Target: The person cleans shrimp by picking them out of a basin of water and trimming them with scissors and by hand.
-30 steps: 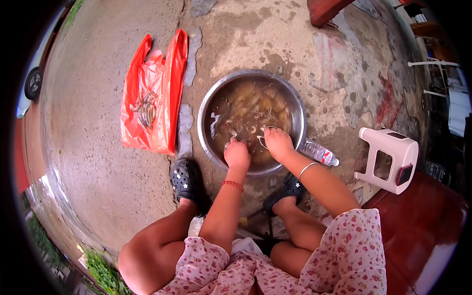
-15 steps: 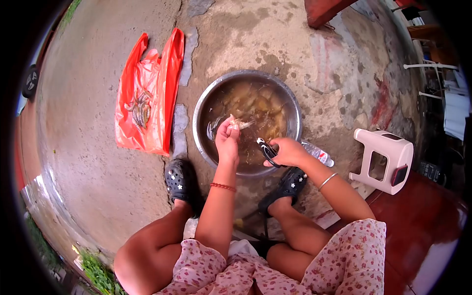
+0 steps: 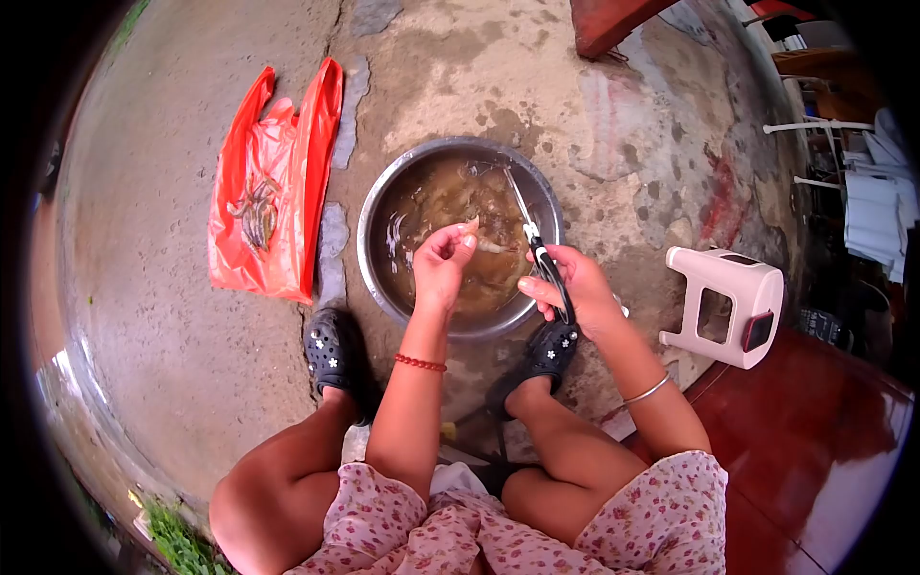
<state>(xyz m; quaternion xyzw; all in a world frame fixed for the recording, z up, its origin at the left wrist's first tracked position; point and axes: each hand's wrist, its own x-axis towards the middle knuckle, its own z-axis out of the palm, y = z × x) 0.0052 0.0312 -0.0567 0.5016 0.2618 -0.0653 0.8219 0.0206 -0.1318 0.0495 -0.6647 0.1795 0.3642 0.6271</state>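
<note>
My left hand (image 3: 444, 266) pinched a bit of shrimp (image 3: 473, 222) over the basin (image 3: 365, 235); my right hand (image 3: 583, 289), half-curled, gripped scissors (image 3: 533, 234)!

Over on the right, there's a pale pink stool (image 3: 746, 297), near glossy dark red flooring (image 3: 776, 422)! Up top juts a red post (image 3: 611, 24); a reddish stain (image 3: 724, 203) streaks the ground between post and stool. Far right, what may be pale cloth (image 3: 874, 216). Lower left, green grass (image 3: 182, 537)!

Blk-hdl scissors (image 3: 535, 239), red bag (image 3: 295, 182)
</note>
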